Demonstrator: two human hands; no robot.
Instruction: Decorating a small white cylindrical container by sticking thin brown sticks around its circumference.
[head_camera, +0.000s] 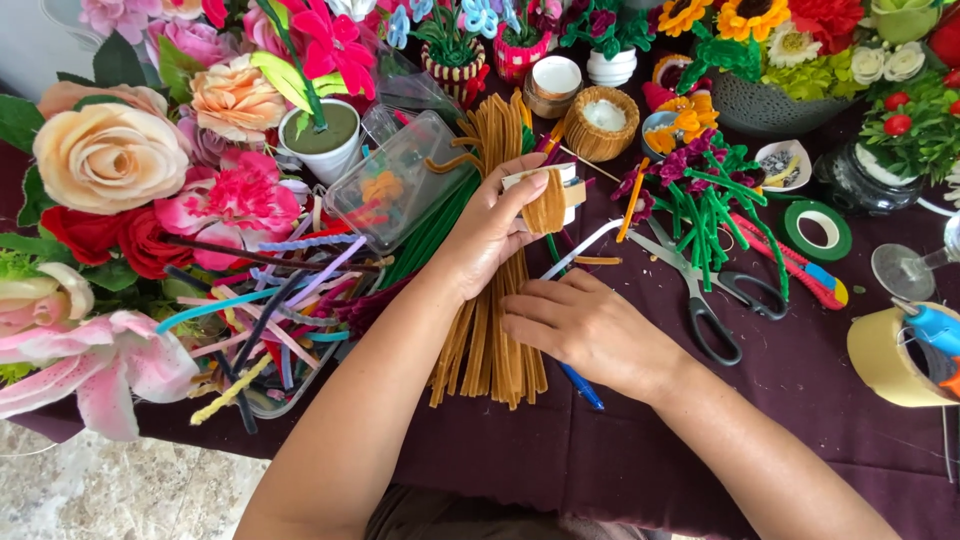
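Two hands work in the head view: your left hand (495, 225) is clamped on a small card wound with tan pipe cleaner (548, 200), held above the bundle of tan pipe cleaners (490, 330) lying on the dark purple tablecloth (800, 400). Your right hand (580, 325) rests flat and open-fingered on that bundle, holding nothing. Loosen your left grip and the winding could spring loose, I judge. Scissors (700, 290) lie open just beside your right hand; a careless sweep could catch the blades.

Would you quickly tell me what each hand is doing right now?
Left hand: closed around a small spool wound with tan pipe cleaner.
Right hand: open, holding nothing, fingers resting on the bundle of tan pipe cleaners.
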